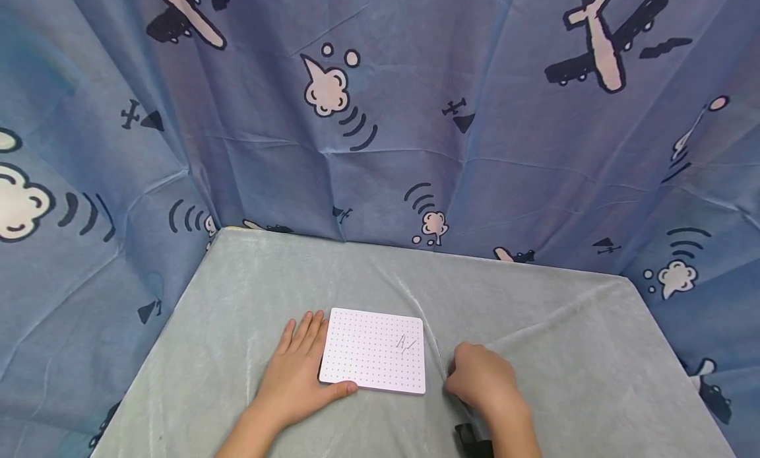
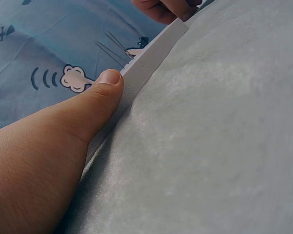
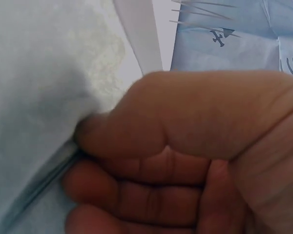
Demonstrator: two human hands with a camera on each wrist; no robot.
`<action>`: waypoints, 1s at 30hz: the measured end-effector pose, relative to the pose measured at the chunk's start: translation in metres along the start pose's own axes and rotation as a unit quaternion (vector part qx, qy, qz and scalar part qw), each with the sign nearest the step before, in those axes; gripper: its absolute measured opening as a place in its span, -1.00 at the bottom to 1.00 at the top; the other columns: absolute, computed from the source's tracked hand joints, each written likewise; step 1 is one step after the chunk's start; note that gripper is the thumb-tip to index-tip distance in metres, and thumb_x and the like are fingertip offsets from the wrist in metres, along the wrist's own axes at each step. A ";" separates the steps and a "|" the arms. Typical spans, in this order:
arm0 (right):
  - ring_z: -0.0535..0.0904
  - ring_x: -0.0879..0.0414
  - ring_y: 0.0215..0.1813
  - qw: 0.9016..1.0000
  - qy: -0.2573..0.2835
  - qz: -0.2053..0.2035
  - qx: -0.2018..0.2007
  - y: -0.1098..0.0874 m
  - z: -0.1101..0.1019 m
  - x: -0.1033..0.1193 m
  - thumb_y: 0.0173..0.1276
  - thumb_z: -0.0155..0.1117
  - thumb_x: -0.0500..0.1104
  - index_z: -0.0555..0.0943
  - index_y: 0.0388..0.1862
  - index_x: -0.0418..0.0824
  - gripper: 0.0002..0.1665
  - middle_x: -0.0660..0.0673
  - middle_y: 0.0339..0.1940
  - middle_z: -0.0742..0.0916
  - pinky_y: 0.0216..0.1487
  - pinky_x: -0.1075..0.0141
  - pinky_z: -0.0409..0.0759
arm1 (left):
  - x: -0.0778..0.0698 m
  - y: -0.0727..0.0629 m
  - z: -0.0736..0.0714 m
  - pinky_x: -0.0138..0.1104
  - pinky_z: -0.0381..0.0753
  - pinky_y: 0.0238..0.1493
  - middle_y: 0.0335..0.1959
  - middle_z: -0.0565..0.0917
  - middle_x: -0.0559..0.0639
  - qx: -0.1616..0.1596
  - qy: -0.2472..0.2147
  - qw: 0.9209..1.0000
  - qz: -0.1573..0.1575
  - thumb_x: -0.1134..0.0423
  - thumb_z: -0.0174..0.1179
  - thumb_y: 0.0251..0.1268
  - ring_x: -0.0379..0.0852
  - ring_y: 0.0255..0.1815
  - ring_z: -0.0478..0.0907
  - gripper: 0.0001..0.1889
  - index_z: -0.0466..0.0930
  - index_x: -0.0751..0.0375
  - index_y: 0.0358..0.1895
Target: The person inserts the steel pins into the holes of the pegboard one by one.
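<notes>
A white board (image 1: 371, 362) dotted with rows of small holes lies on the grey cloth (image 1: 285, 266). Several thin metal pins (image 1: 405, 343) stand in its right part. My left hand (image 1: 299, 372) lies flat, straight fingers along the board's left edge, with the thumb (image 2: 105, 87) against its near edge. To the right of the board, my right hand (image 1: 483, 379) is curled down at the cloth. Its thumb (image 3: 122, 122) and fingertips pinch what looks like a fold of the cloth (image 3: 39, 190), dark along one side. Part of the fold is hidden behind the fingers.
A blue curtain (image 1: 380, 181) printed with planes and clouds hangs behind the table and along both sides. Creases run across the cloth from near the right hand. A black wrist strap piece (image 1: 472, 438) shows beside the right wrist.
</notes>
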State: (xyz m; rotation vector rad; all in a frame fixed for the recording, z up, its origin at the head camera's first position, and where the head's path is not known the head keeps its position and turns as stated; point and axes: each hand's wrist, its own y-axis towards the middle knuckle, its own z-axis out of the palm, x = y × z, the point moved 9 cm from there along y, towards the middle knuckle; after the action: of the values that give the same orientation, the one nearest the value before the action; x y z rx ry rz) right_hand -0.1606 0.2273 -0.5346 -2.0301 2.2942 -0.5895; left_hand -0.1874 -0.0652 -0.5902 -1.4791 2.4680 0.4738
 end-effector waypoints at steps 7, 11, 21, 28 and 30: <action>0.46 0.04 -0.59 1.000 0.022 -0.010 -0.004 0.002 -0.003 -0.001 -0.08 0.39 -0.29 0.58 -0.68 -0.06 -0.82 0.02 -0.69 0.59 -0.62 0.18 0.37 | 0.001 0.000 0.001 0.06 -0.24 0.80 0.76 0.18 0.25 0.002 -0.003 1.000 -0.003 -0.81 0.06 0.11 0.16 0.81 -0.02 0.43 0.13 0.34 0.75; 0.46 0.05 -0.58 0.999 0.027 -0.012 -0.014 0.005 -0.005 -0.002 0.00 0.43 -0.26 0.57 -0.63 -0.05 -0.80 0.02 -0.66 0.57 -0.59 0.20 0.37 | 0.000 0.000 0.000 0.07 -0.23 0.80 0.76 0.18 0.25 0.001 -0.002 1.000 -0.001 -0.80 0.07 0.12 0.16 0.81 -0.02 0.42 0.13 0.35 0.75; 0.43 0.15 -0.53 0.986 0.116 -0.073 -0.099 0.006 -0.031 0.009 0.20 0.40 -0.30 0.56 -0.50 -0.02 -0.77 0.08 -0.61 0.54 -0.47 0.27 0.38 | 0.001 0.000 0.000 0.04 -0.24 0.81 0.77 0.17 0.24 0.002 0.002 1.000 -0.001 -0.81 0.06 0.12 0.15 0.81 -0.03 0.43 0.12 0.34 0.75; 0.51 0.24 -0.46 0.962 0.192 -0.133 -0.141 0.003 -0.036 0.022 0.14 0.38 -0.30 0.63 -0.44 -0.02 -0.83 0.18 -0.54 0.61 -0.44 0.36 0.52 | 0.001 0.000 0.000 0.03 -0.25 0.81 0.77 0.17 0.23 0.001 0.003 1.000 -0.002 -0.81 0.06 0.12 0.14 0.81 -0.03 0.43 0.11 0.33 0.76; 0.53 0.27 -0.46 0.955 0.201 -0.156 -0.154 0.002 -0.037 0.026 0.14 0.39 -0.32 0.62 -0.45 0.01 -0.79 0.22 -0.53 0.62 -0.46 0.38 0.55 | 0.001 0.000 0.000 0.03 -0.25 0.81 0.77 0.17 0.23 0.000 0.003 1.000 -0.002 -0.81 0.06 0.12 0.15 0.81 -0.02 0.43 0.11 0.34 0.76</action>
State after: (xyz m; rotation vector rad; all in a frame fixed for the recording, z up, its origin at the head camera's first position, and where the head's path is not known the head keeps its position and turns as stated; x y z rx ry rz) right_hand -0.1759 0.2118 -0.4944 -2.6731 2.4157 -0.7615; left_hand -0.1879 -0.0656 -0.5909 -1.4873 2.4703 0.4691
